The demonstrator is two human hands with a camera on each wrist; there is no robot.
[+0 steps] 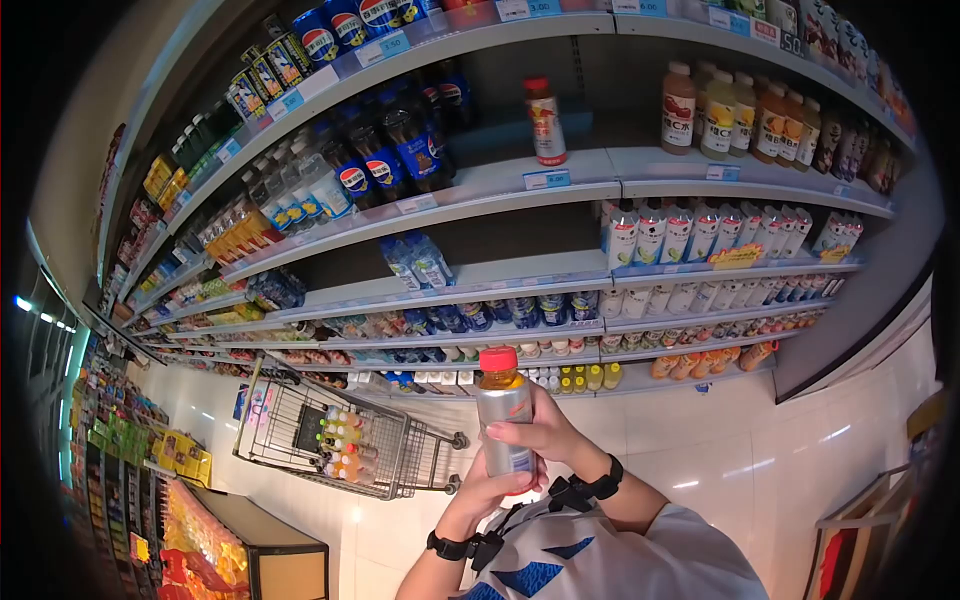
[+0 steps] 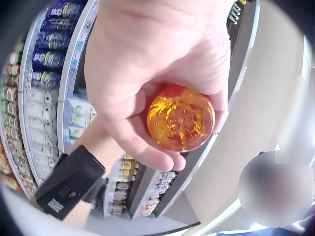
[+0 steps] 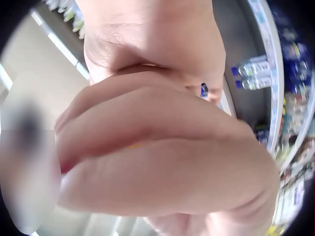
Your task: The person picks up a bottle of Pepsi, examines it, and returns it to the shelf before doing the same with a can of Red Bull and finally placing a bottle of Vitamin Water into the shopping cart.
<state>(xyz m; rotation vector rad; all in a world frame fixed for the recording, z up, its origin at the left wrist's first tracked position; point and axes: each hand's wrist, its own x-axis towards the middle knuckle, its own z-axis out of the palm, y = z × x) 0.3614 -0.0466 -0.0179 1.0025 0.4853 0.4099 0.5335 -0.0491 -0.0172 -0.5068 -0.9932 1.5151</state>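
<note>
Both hands hold an upright drink bottle [image 1: 505,405] in front of the body in the head view. It has a red cap, amber liquid and a silvery label. My left hand [image 1: 492,497] grips the bottle low down; in the left wrist view its fingers curl round the amber base [image 2: 181,120]. Higher up, my right hand [image 1: 550,432] wraps the bottle, its thumb lying across the label. In the right wrist view the curled fingers [image 3: 162,167] hide nearly all of the bottle.
Shelves [image 1: 590,170] of drinks curve across the front. A single red-capped bottle [image 1: 546,125] stands on an upper shelf, with juice bottles [image 1: 720,115] to its right. A wire shopping cart [image 1: 310,477] holding several bottles [image 1: 345,445] stands at left, near a display box [image 1: 285,545].
</note>
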